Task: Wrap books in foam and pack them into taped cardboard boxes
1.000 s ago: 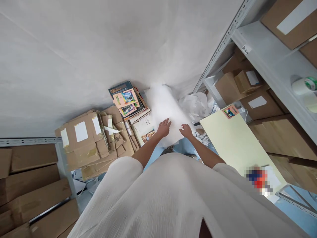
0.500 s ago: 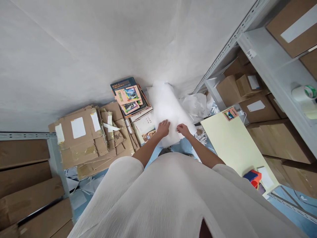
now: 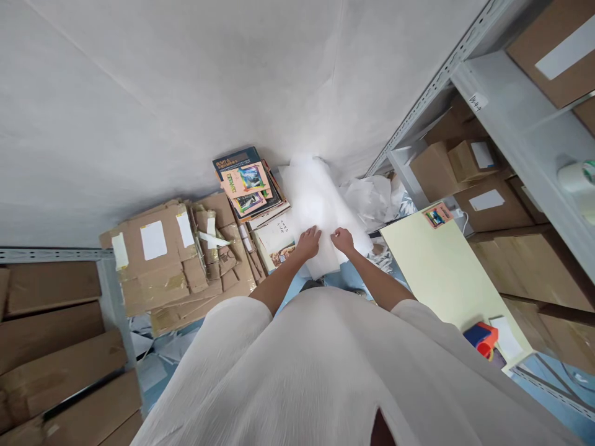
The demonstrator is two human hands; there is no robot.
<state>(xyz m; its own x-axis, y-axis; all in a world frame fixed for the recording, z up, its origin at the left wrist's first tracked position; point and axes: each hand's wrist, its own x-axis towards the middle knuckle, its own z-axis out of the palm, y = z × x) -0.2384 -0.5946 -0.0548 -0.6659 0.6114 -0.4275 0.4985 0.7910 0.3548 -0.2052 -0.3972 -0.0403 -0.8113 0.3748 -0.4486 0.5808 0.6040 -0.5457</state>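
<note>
the white sheet [image 3: 312, 204] lies on the floor against the wall, hemmed between a book stack [image 3: 248, 186] and crumpled paper [image 3: 372, 195]. shelf boxes [image 3: 469, 164] sit closed to the right. left hand [image 3: 308, 243] and right hand [image 3: 343, 239] rest close together on the sheet's near edge; whether they pinch it, i cannot tell.

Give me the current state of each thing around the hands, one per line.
left hand: flat on the white foam sheet
right hand: gripping the sheet's edge
white foam sheet: spread out, rumpled at far end
book stack: piled, fanned askew
flattened cartons: collapsed, taped, heaped
yellow board: lying flat
tape roll: on shelf
</note>
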